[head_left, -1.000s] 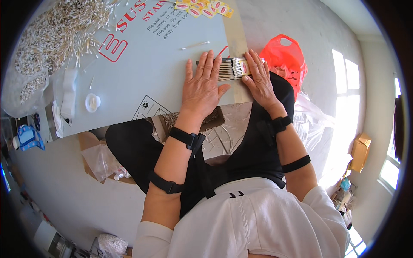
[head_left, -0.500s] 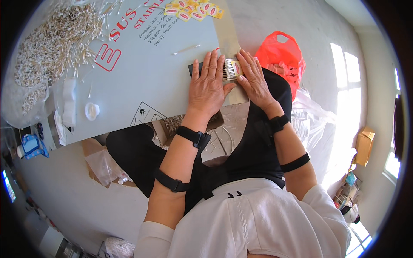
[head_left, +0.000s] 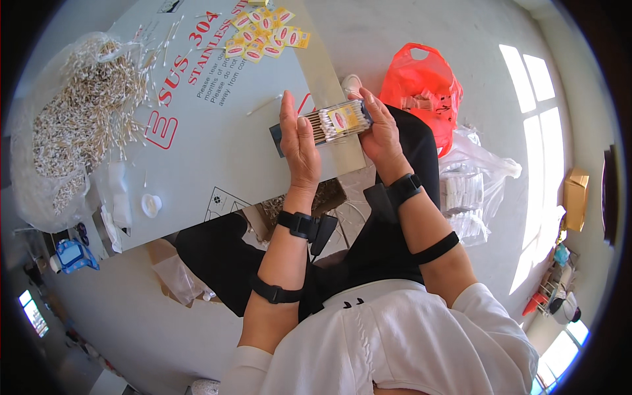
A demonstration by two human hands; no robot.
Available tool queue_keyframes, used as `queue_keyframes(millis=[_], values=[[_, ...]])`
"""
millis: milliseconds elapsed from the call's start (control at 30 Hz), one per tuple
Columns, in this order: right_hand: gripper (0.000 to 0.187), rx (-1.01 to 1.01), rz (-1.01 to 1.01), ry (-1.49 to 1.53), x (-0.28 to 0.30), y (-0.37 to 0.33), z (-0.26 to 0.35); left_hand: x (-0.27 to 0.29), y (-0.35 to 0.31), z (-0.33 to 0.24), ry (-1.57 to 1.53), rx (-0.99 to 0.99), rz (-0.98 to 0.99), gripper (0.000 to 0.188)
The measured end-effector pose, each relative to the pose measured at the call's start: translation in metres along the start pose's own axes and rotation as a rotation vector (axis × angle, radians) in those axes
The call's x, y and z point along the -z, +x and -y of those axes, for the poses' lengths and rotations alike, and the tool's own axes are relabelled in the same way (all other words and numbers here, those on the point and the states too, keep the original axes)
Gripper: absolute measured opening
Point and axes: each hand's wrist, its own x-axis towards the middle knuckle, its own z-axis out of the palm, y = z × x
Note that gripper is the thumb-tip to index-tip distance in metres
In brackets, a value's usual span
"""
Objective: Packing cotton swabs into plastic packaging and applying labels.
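A clear pack of cotton swabs [head_left: 352,117] with a yellow label lies slanted between my hands at the table's right edge. Under it shows a dark, flat, tray-like piece [head_left: 276,140], partly covered. My left hand [head_left: 301,148] stands on edge at the pack's left end, fingers stretched out and thumb beside the swab sticks. Cupped around the right end is my right hand [head_left: 382,135], its fingers along the far corner. Whether the left palm presses on the pack is hard to see. A loose cotton swab [head_left: 264,105] lies just beyond my left hand.
A plastic bag heaped with loose swabs [head_left: 99,112] covers the table's left. Yellow labels [head_left: 263,33] lie at the far edge, a small white round dish [head_left: 151,205] near the front. A red plastic bag [head_left: 421,79] stands right, a carton of swabs [head_left: 336,191] below the table.
My hands have turned from lying flat on the pack to standing at its two ends. More of the pack and its label shows. The whole view has shifted slightly.
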Motion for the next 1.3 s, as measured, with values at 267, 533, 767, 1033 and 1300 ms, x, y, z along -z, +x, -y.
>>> queue_keyframes(millis=[267,533,767,1033,1300], values=[[0.024,0.133,-0.040,-0.110,-0.006,0.002,-0.012,-0.004,-0.001,0.008,0.104,-0.054,-0.072,0.052],[0.032,0.076,0.003,-0.077,0.005,0.002,-0.006,0.032,-0.013,-0.012,0.882,-0.447,0.203,0.019],[0.034,0.023,-0.032,-0.075,0.004,0.001,-0.009,0.036,-0.017,-0.008,0.999,-0.477,0.275,0.017],[0.031,0.018,-0.028,-0.060,0.007,0.003,-0.009,0.054,-0.012,-0.016,1.133,-0.507,0.335,0.019],[0.027,0.032,-0.045,-0.066,0.004,0.001,-0.011,0.023,-0.003,-0.007,1.134,-0.588,0.360,0.010]])
